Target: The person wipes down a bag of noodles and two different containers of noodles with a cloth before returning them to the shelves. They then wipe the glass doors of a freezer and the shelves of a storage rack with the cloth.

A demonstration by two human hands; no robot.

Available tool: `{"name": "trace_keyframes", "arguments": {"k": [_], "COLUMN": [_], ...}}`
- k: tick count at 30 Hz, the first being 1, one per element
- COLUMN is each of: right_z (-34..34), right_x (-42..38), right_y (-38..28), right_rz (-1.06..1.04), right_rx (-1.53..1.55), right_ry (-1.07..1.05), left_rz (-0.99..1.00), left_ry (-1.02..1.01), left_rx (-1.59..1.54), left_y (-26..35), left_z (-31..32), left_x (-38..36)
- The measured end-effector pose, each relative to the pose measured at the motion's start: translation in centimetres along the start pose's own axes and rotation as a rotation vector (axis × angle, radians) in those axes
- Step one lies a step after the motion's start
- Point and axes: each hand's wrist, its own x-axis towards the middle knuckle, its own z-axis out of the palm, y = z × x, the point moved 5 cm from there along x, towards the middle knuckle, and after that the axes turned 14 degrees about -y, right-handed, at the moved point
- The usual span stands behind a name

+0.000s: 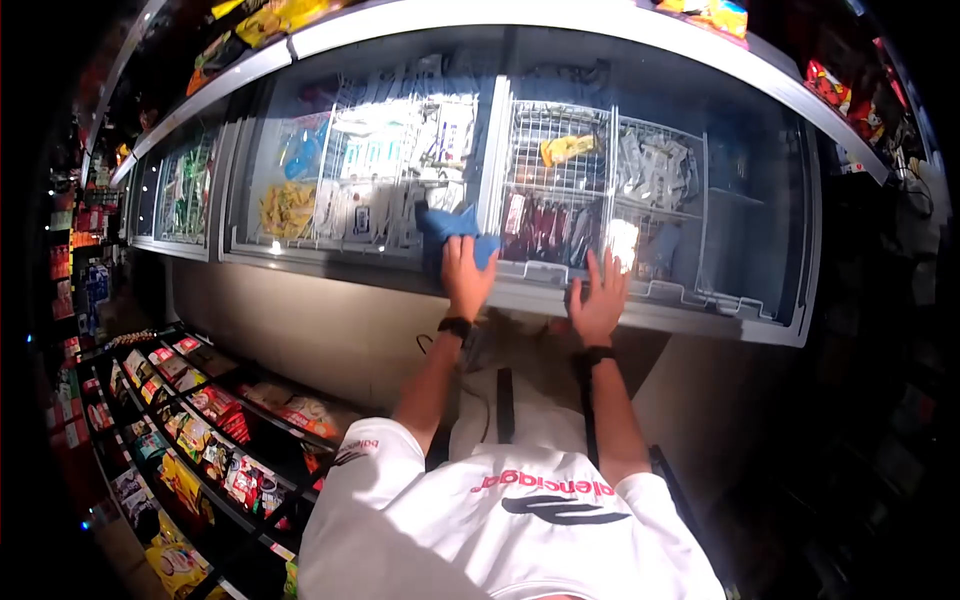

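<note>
My left hand (467, 277) is closed around a bunched blue cloth (445, 238), which lies against the glass near the middle frame of a chest freezer (380, 275). To its right, my right hand (600, 297) rests at the freezer's front edge with the fingers spread and nothing in them. Under the glass, wire baskets (560, 115) hold ice cream packs. White packs (655, 168) lie at the right, dark red packs (548, 228) sit near my right hand, and a yellow pack (568, 150) is farther back.
Above the freezer's back runs a white shelf edge (560, 15) with snack bags on it. A tiered rack of packaged snacks (225, 415) stands at the lower left, close to my left side. Another freezer section (185, 190) continues to the left.
</note>
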Motion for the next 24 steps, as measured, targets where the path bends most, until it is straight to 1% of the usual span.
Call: {"name": "trace_keyframes", "arguments": {"k": [2, 3, 5, 9, 10, 12, 15, 16, 18, 20, 22, 24], "right_z": [-0.3, 0.0, 0.0, -0.1, 0.2, 0.3, 0.7, 1.0, 1.8, 1.0, 0.4, 0.4], "right_x": [0.2, 0.1, 0.1, 0.2, 0.2, 0.3, 0.4, 0.0, 0.2, 0.9, 1.3, 1.6], "right_y": [0.1, 0.5, 0.5, 0.4, 0.6, 0.5, 0.6, 0.7, 1.2, 0.2, -0.3, -0.6], "right_rz": [0.008, 0.02, 0.02, 0.037, 0.064, 0.045, 0.069, 0.066, 0.069, 0.059, 0.064, 0.076], "right_rx": [0.039, 0.048, 0.025, 0.069, 0.073, 0.042, 0.034, 0.003, -0.056, -0.065, -0.087, -0.108], "right_ry": [0.006, -0.008, -0.003, -0.032, -0.059, -0.052, -0.095, -0.109, -0.118, -0.12, -0.117, -0.124], "left_rz": [0.038, 0.093, 0.092, 0.041, 0.027, -0.007, 0.095, 0.154, 0.293, 0.413, 0.511, 0.446], "left_ry": [-0.111, -0.108, -0.191, -0.401, -0.473, -0.599, -0.611, -0.618, -0.636, -0.603, -0.526, -0.56], "left_rx": [-0.002, 0.007, -0.035, -0.078, -0.116, -0.212, -0.272, -0.248, -0.193, -0.114, -0.014, 0.079], "left_y": [0.5, 0.2, -0.2, -4.2, -4.3, -4.7, -6.6, -6.4, -5.7, -5.8, -8.0, -7.2], "left_z": [-0.2, -0.1, -1.3, -2.3, -2.8, -3.5, -2.0, -2.2, -1.7, -1.6, 1.3, 1.4], "left_x": [-0.5, -1.0, -1.8, -4.1, -4.1, -3.5, -2.2, -1.3, 2.7, 8.7, 15.5, 22.7]}}
